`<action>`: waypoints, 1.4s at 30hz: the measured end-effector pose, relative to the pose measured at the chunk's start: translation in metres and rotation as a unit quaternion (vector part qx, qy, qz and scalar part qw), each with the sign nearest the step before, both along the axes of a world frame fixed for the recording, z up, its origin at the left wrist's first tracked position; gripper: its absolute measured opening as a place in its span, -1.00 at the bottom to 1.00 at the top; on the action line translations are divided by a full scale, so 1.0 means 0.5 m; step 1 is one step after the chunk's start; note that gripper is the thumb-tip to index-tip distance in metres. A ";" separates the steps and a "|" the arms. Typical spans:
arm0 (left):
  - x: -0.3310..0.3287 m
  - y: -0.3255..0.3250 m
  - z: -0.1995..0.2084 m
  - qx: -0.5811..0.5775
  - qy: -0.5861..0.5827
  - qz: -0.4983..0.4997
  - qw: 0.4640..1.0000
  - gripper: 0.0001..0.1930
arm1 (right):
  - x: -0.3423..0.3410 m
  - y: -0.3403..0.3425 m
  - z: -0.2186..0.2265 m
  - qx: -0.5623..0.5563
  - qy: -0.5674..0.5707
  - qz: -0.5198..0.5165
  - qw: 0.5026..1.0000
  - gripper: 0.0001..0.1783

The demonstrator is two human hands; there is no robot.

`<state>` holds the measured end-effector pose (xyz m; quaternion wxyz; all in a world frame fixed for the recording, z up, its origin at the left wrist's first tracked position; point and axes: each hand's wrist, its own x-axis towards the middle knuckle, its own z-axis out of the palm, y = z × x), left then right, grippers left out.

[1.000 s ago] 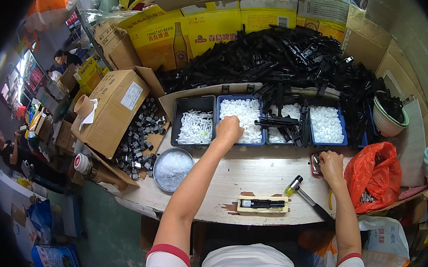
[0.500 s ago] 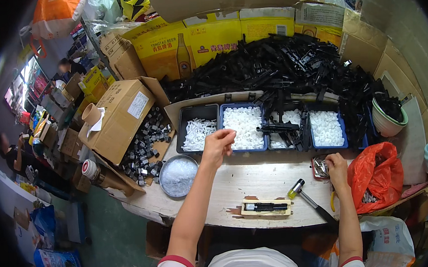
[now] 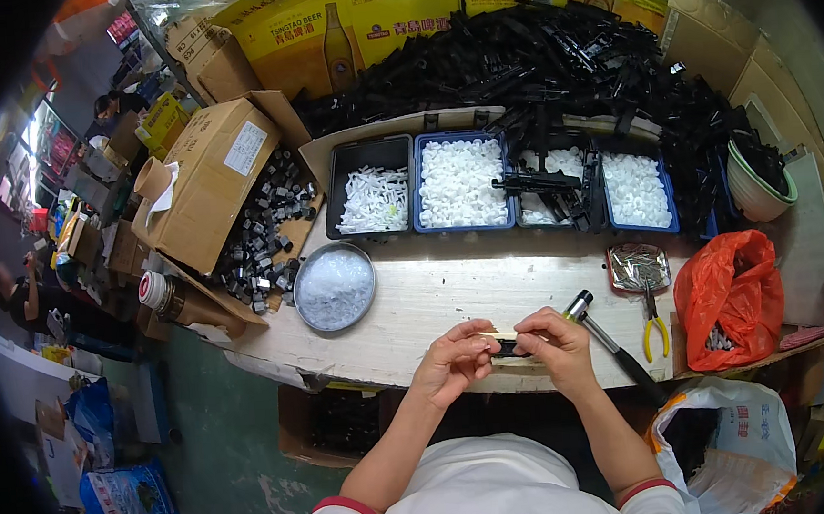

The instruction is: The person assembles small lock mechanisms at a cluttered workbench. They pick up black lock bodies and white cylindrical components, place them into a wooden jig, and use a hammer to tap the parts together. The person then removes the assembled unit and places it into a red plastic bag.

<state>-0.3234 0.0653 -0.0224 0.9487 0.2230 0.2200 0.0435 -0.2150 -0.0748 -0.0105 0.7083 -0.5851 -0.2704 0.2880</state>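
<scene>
My left hand (image 3: 450,364) and my right hand (image 3: 560,347) meet over a small wooden holder (image 3: 502,335) near the table's front edge. In the holder lies a black part (image 3: 507,348), mostly hidden by my fingers. Both hands have thumb and fingers pinched together at its two ends. Whatever small pieces they pinch are too covered to make out. Just right of my right hand lies a hammer (image 3: 619,348) with a black handle. Farther right are a red tray (image 3: 614,286) of small metal pins (image 3: 638,265) and yellow-handled pliers (image 3: 655,331).
A round metal dish (image 3: 374,298) of clear small pieces stands left. Bins of white plastic pieces (image 3: 464,182) line the back, below a heap of black parts (image 3: 513,68). A red plastic bag (image 3: 730,297) sits right, a cardboard box (image 3: 212,195) left with dark metallic blocks (image 3: 267,234).
My left hand has come down from before the bins to the wooden holder. My right hand has left the pin tray and moved left to it. The view has shifted.
</scene>
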 end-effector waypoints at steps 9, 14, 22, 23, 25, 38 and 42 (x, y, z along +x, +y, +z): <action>-0.012 -0.020 -0.021 -0.060 0.027 0.082 0.994 -0.89 | -0.033 0.018 0.008 0.029 -0.095 -0.040 0.994 -0.87; -0.015 -0.031 -0.024 -0.084 -0.003 0.060 0.995 -0.91 | -0.038 0.030 -0.004 0.034 -0.217 -0.072 0.973 -0.83; -0.014 -0.040 -0.011 -0.076 -0.002 0.069 0.995 -0.91 | -0.036 0.040 0.007 0.032 -0.280 -0.090 0.955 -0.81; -0.015 -0.041 -0.011 -0.071 -0.001 0.070 0.995 -0.91 | -0.035 0.040 0.003 0.029 -0.305 -0.093 0.947 -0.80; -0.015 -0.042 -0.010 -0.053 -0.001 0.071 0.996 -0.90 | -0.032 0.039 -0.008 0.022 -0.354 -0.100 0.929 -0.78; -0.025 -0.043 -0.012 -0.012 -0.034 0.076 0.996 -0.87 | -0.037 0.046 0.010 0.013 -0.430 -0.084 0.899 -0.75; -0.023 -0.050 -0.002 0.058 -0.029 0.094 0.993 -0.82 | -0.027 0.050 0.002 -0.006 -0.409 -0.072 0.910 -0.80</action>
